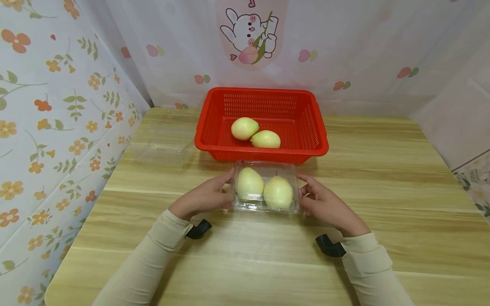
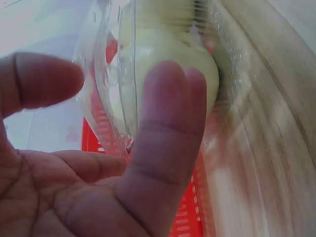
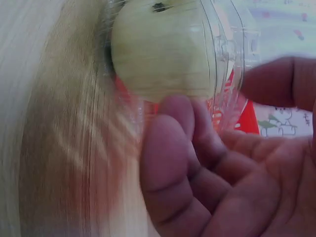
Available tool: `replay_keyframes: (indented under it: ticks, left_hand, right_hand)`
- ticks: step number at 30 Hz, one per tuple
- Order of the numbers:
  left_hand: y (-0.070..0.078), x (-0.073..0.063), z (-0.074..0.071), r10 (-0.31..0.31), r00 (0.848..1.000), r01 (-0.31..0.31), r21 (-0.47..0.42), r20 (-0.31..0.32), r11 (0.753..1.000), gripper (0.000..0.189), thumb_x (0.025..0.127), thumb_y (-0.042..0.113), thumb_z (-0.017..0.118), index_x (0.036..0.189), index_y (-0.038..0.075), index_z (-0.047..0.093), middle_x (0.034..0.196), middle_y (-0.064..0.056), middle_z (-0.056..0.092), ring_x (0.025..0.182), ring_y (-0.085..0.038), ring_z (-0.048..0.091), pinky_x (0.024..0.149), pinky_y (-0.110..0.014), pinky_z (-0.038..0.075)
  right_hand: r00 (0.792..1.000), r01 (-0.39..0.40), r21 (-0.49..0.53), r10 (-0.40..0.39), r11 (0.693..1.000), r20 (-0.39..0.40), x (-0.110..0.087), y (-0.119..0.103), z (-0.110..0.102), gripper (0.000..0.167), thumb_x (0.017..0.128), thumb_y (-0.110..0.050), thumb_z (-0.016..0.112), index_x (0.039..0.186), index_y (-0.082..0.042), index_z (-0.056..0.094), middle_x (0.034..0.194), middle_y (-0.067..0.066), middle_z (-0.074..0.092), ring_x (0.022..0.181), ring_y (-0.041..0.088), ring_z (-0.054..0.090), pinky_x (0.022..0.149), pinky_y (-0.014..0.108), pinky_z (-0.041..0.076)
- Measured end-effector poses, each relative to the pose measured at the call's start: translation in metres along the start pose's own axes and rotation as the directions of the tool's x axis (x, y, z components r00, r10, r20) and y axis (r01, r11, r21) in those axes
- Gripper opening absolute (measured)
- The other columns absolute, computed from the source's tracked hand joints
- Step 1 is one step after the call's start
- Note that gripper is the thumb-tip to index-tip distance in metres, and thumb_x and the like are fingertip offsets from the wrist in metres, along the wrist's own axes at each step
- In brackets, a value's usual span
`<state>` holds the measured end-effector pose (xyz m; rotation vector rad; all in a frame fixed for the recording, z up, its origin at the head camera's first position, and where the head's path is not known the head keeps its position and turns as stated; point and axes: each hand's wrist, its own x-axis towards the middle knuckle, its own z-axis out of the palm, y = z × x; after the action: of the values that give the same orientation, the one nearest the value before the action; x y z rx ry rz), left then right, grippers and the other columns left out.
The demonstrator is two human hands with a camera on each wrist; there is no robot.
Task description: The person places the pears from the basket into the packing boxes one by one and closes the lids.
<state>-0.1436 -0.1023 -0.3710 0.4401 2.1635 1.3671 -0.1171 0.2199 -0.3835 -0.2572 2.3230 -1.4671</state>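
Our left hand (image 1: 204,196) and right hand (image 1: 329,208) hold a clear box (image 1: 250,207) of pears (image 1: 278,193) near frame center.

The box (image 1: 264,208) was clear, glossy plastic, and the pears (image 1: 278,192) had smooth skin with a soft sheen. The basket (image 1: 261,152) was shiny, smooth plastic. The worktop (image 1: 260,263) looked like smooth, faintly glossy wood; the sleeves (image 1: 149,250) were matt cloth.

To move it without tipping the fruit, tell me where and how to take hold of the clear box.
Probably by its short ends, from left and right: the clear box is wider than deep, with two pears side by side inside, and the red basket crowds its far side.
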Motion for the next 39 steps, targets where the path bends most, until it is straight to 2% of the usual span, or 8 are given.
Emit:
replay_keyframes:
  ticks: [4,8,11,14,21,32,39]
  left_hand:
    - [-0.0002,0.0003,-0.0005,0.012,1.000,-0.011,0.036,-0.020,0.999,0.086,0.086,0.003,0.056,0.160,0.016,0.014,0.135,-0.015,0.049,0.083,-0.025,0.060,0.071,-0.036,0.054]
    - [-0.0002,0.0015,0.0004,-0.048,0.999,0.049,0.013,-0.022,0.999,0.084,0.089,0.005,0.057,0.160,0.014,0.013,0.111,-0.017,0.057,0.077,-0.024,0.062,0.068,-0.034,0.054]
    - [0.0004,0.0021,0.0011,-0.112,0.994,0.112,-0.011,-0.001,0.994,0.084,0.091,0.007,0.057,0.160,0.017,0.010,0.092,-0.015,0.059,0.073,-0.025,0.063,0.067,-0.033,0.054]
    - [0.0004,0.0029,0.0020,-0.131,0.991,0.132,-0.030,0.021,0.991,0.084,0.092,0.007,0.055,0.160,0.019,0.006,0.082,-0.014,0.061,0.071,-0.024,0.063,0.067,-0.034,0.053]
    - [-0.0006,0.0047,0.0038,-0.122,0.993,0.122,-0.079,0.012,0.989,0.085,0.090,0.001,0.053,0.160,0.016,0.007,0.074,-0.012,0.059,0.066,-0.021,0.059,0.061,-0.029,0.049]
    - [0.0009,0.0040,0.0041,-0.112,0.994,0.113,-0.058,0.014,0.992,0.092,0.085,-0.005,0.054,0.160,0.017,0.005,0.068,-0.007,0.053,0.059,-0.016,0.050,0.056,-0.025,0.040]
    - [0.0022,0.0023,0.0050,-0.106,0.994,0.106,-0.054,0.003,0.993,0.087,0.090,0.000,0.054,0.160,0.014,0.005,0.074,-0.013,0.059,0.062,-0.017,0.053,0.058,-0.025,0.044]
  right_hand:
    - [0.999,-0.012,0.028,0.011,1.000,0.051,0.0005,0.0011,0.0000,0.076,0.093,-0.002,0.056,0.157,-0.008,0.016,0.090,0.013,0.049,0.068,0.021,0.052,0.061,0.033,0.051]
    - [0.998,-0.010,0.041,0.008,0.999,0.055,0.0015,0.0028,0.0004,0.081,0.092,-0.003,0.058,0.158,-0.007,0.013,0.080,0.009,0.049,0.065,0.017,0.050,0.060,0.031,0.049]
    - [0.998,-0.005,0.052,0.002,0.999,0.056,0.0020,0.0042,0.0004,0.082,0.092,-0.002,0.058,0.158,-0.007,0.011,0.076,0.009,0.050,0.066,0.018,0.052,0.060,0.032,0.051]
    - [0.998,0.001,0.077,-0.005,0.997,0.057,0.0030,0.0056,0.0009,0.082,0.091,0.000,0.057,0.158,-0.006,0.009,0.074,0.009,0.050,0.065,0.018,0.052,0.060,0.032,0.051]
    - [0.997,0.010,0.140,-0.021,0.990,0.073,0.0047,0.0084,0.0022,0.083,0.092,0.003,0.054,0.158,-0.005,0.005,0.074,0.006,0.044,0.060,0.016,0.045,0.057,0.029,0.045]
    - [0.998,-0.008,0.144,-0.001,0.990,0.067,0.0057,0.0075,0.0036,0.086,0.089,0.006,0.055,0.159,-0.006,0.005,0.078,0.007,0.046,0.059,0.016,0.045,0.054,0.027,0.045]
    - [0.998,-0.022,0.161,0.014,0.987,0.053,0.0063,0.0081,0.0026,0.085,0.089,0.005,0.054,0.159,-0.007,0.008,0.076,0.005,0.044,0.061,0.016,0.044,0.056,0.029,0.046]
